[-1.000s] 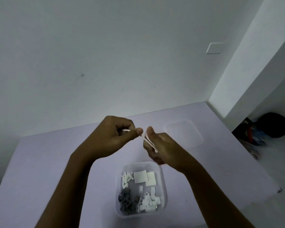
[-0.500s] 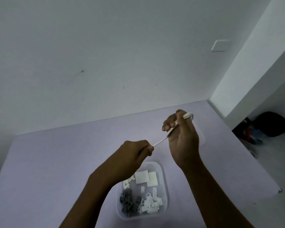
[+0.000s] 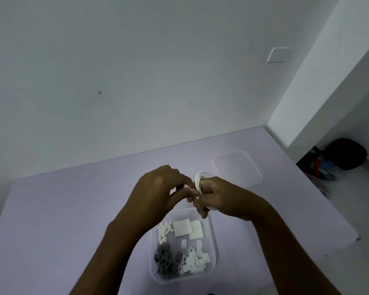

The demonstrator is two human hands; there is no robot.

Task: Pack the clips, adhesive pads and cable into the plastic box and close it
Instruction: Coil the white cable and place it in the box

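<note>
Head view: a person's two hands meet above a purple table. The right hand grips a thin white cable wound into a small coil, its fingers curled round the loops. The left hand is closed too, pinching what looks like the loose end right against the coil. The cable is held in the air just above the far edge of the clear plastic box, not yet inside it.

In the box lie white clips, grey clips and square adhesive pads. The lid rests on the table, far right of the hands.

The cable appears light, limp and springy — a coil likely to unwind once released, so it is best held across all the loops at once and pressed flat onto the contents.

Half a second ago the hands were apart, with a straight stretch of cable between them and the right hand raised higher and farther away. Now that stretch is gone — wound in — and the hands touch.
</note>
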